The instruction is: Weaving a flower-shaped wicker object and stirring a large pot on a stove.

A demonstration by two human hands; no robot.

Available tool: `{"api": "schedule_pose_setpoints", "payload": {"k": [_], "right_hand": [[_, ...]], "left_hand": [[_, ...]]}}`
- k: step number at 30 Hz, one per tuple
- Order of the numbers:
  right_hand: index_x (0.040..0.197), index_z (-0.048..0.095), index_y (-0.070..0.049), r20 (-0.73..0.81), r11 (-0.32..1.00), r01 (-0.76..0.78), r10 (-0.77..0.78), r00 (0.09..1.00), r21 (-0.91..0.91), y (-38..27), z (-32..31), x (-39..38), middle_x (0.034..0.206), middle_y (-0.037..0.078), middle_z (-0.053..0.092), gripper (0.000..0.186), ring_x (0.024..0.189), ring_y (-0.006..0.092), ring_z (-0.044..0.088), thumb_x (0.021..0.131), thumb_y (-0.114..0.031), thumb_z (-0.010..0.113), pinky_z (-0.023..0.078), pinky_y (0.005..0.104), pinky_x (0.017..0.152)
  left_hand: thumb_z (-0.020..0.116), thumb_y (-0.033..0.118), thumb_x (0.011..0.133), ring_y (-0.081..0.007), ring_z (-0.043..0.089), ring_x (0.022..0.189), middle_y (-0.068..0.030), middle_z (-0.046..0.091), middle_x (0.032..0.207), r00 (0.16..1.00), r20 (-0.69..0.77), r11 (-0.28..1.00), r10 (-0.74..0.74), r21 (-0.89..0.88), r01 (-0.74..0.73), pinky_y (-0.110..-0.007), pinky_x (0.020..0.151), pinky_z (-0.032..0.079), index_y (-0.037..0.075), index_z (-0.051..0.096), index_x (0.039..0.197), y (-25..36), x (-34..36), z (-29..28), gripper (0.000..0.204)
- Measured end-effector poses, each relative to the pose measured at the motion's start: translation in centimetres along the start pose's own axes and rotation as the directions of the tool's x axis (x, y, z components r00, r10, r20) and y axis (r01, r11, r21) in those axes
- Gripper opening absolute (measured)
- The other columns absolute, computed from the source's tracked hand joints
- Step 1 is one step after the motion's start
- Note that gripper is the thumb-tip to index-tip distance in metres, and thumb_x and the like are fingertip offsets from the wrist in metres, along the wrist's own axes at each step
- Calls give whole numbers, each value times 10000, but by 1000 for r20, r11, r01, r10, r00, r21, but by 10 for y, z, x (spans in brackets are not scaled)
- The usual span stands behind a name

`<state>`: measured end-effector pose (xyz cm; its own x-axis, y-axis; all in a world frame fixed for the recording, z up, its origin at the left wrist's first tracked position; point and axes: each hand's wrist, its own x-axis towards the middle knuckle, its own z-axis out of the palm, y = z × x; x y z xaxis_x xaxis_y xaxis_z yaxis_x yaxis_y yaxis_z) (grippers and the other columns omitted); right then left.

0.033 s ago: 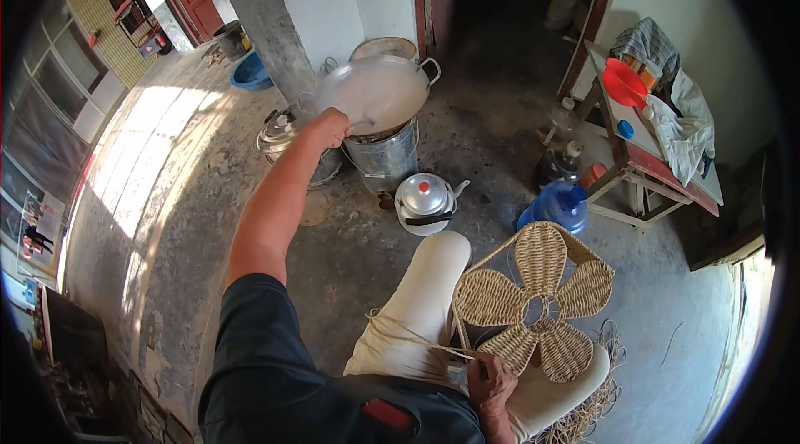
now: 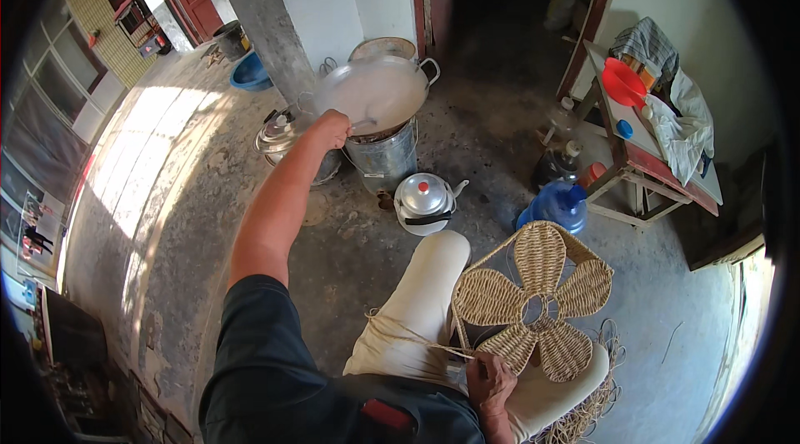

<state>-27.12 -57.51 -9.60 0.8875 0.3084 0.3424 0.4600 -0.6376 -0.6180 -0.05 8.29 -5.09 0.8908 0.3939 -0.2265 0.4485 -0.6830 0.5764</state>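
My left hand (image 2: 336, 129) reaches far forward and is closed at the near rim of a wide metal wok (image 2: 337, 92). A short metal utensil (image 2: 364, 123) sticks out of that fist over the wok; its kind cannot be made out. Pale steam or cloudy liquid fills the wok. Down at my lap, my right hand (image 2: 492, 383) pinches strands of straw cord (image 2: 454, 351), which run across my left thigh. Just above this hand, a woven straw flower (image 2: 542, 256) with several petals rests on my right leg, inside a partly wrapped frame.
The wok sits on a metal bucket stove (image 2: 385, 162). Close by are a kettle (image 2: 425, 204) and a lidded pot (image 2: 279, 135). To the right stand a blue water jug (image 2: 557, 209) and a low table (image 2: 658, 173) with a red scoop (image 2: 623, 83). Loose cord (image 2: 587, 415) lies beside my right leg.
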Motion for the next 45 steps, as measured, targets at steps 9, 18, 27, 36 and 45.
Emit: {"api": "schedule_pose_setpoints", "payload": {"k": [9,18,27,36,45], "right_hand": [[866,704,-169,27,999,-31,31,999,12,6,5,-4,746,39,671,102,670,259,682,825,-112,777,536,413,606],[875,705,-156,21,998,-40,39,999,46,1,-1,0,757,40,679,102,678,258,690,831,-121,790,546,411,614],[945,718,-155,44,997,-27,24,999,70,-4,-3,3,785,56,697,137,690,279,705,839,-125,800,557,424,631],[964,720,-151,56,997,-32,29,998,67,-4,-4,3,805,55,700,139,714,276,716,849,-129,794,573,421,644],[943,711,-157,45,995,-4,0,999,97,1,-3,0,804,30,681,138,692,236,712,837,-122,793,587,385,627]], "left_hand": [[535,109,974,-472,730,968,-240,741,971,796,-596,980,105,198,20,-543,818,580,42,670,1022,31,-56,17,159],[532,63,979,-472,726,997,-243,715,1161,617,-675,842,404,538,36,-570,820,590,52,595,1257,75,-133,-15,285],[474,171,1056,-488,743,901,-265,761,947,769,-595,818,233,547,175,-610,785,565,35,637,1134,27,-117,12,226],[546,242,1013,-470,753,961,-259,772,970,754,-638,842,156,485,235,-572,836,580,54,712,1110,19,-128,3,269],[523,258,1018,-454,704,1161,-232,757,1217,712,-699,967,-72,126,222,-564,951,540,70,768,1161,-21,-94,2,341]]}}
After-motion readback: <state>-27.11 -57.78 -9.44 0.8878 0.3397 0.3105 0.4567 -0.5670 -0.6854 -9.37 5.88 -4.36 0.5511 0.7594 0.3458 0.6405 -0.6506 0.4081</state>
